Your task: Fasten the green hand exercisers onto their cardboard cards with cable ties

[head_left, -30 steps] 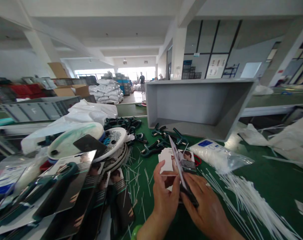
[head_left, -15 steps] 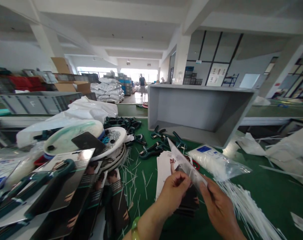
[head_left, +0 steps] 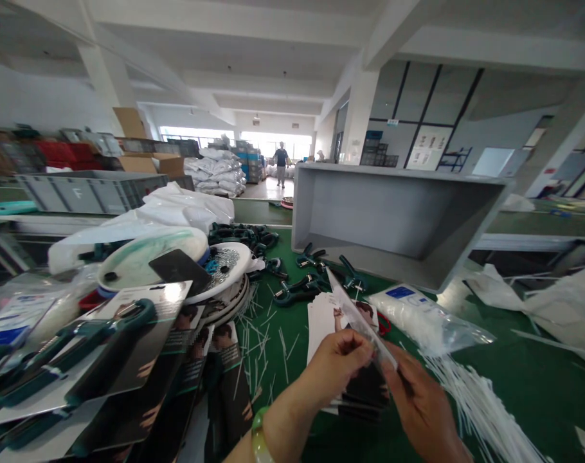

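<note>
Holding a firm, even pinch, your left hand [head_left: 333,373] and right hand [head_left: 420,411] both close on the clear plastic sleeve [head_left: 360,325], printed cards [head_left: 320,334] lying at 12 o'clock.

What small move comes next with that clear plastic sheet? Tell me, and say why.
Probably lower the clear plastic sheet onto the printed cards: your left hand and right hand pinch it right above that stack.
</note>
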A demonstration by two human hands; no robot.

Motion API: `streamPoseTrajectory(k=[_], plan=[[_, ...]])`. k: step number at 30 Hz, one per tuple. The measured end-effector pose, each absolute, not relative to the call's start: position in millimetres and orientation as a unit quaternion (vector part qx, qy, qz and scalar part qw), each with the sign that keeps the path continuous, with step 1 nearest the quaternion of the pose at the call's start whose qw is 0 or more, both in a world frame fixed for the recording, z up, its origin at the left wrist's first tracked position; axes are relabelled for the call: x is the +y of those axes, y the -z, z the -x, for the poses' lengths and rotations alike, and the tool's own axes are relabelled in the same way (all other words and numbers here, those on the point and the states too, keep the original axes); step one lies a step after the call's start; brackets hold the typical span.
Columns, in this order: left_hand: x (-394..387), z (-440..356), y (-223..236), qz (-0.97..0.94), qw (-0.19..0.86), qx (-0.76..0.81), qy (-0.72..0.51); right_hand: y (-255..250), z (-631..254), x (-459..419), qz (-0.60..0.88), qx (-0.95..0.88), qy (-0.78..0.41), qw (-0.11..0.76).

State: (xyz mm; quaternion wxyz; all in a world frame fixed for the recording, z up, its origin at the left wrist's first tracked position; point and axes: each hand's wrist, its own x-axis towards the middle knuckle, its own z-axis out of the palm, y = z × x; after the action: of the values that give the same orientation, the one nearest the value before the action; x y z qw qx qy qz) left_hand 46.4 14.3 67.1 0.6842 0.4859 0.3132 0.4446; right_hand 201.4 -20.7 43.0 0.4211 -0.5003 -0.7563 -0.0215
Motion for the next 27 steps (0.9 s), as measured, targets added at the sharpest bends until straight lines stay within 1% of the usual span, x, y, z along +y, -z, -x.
streamPoseTrajectory(k=[6, 9, 11, 13, 15, 16, 17, 19, 20, 22, 23, 24, 25, 26, 27], plan=[[8, -48, -61, -0.378, 0.656, 0.338, -0.559, -37, -192, -19, 0.438, -0.802, 0.130, 0.384], [-1, -37, -54, -0.386, 0.605, 0.346, -0.604, -37, -181, -17, 0.406, -0.830, 0.171, 0.343], [-4, -24, -49, -0.473, 0.536, 0.397, -0.576, -37, -173, -17, 0.391, -0.844, 0.186, 0.316], [-2, -8, -45, -0.577, 0.449, 0.459, -0.505, -37, -168, -19, 0.378, -0.856, 0.185, 0.301], [2, 6, -40, -0.629, 0.377, 0.504, -0.457, -39, -169, -17, 0.357, -0.877, 0.153, 0.283], [5, 10, -37, -0.631, 0.354, 0.519, -0.455, -42, -172, -13, 0.348, -0.887, 0.127, 0.274], [7, 12, -34, -0.625, 0.342, 0.529, -0.461, -47, -177, -6, 0.350, -0.892, 0.098, 0.270], [10, 11, -26, -0.614, 0.352, 0.533, -0.463, -62, -187, 17, 0.388, -0.876, 0.054, 0.283], [11, 9, -23, -0.616, 0.361, 0.532, -0.455, -72, -191, 33, 0.427, -0.852, 0.045, 0.299], [12, 2, -16, -0.634, 0.353, 0.535, -0.434, -95, -189, 70, 0.488, -0.806, 0.067, 0.329], [12, -1, -13, -0.647, 0.332, 0.538, -0.426, -106, -182, 88, 0.507, -0.798, 0.081, 0.316], [13, -3, -11, -0.661, 0.309, 0.540, -0.418, -115, -169, 106, 0.519, -0.805, 0.090, 0.273], [14, -5, -8, -0.674, 0.290, 0.541, -0.411, -122, -152, 122, 0.520, -0.822, 0.096, 0.213], [15, -6, -5, -0.683, 0.280, 0.539, -0.406, -124, -132, 136, 0.504, -0.848, 0.091, 0.133], [16, -6, -1, -0.689, 0.279, 0.533, -0.404, -123, -110, 146, 0.484, -0.867, 0.076, 0.088]])
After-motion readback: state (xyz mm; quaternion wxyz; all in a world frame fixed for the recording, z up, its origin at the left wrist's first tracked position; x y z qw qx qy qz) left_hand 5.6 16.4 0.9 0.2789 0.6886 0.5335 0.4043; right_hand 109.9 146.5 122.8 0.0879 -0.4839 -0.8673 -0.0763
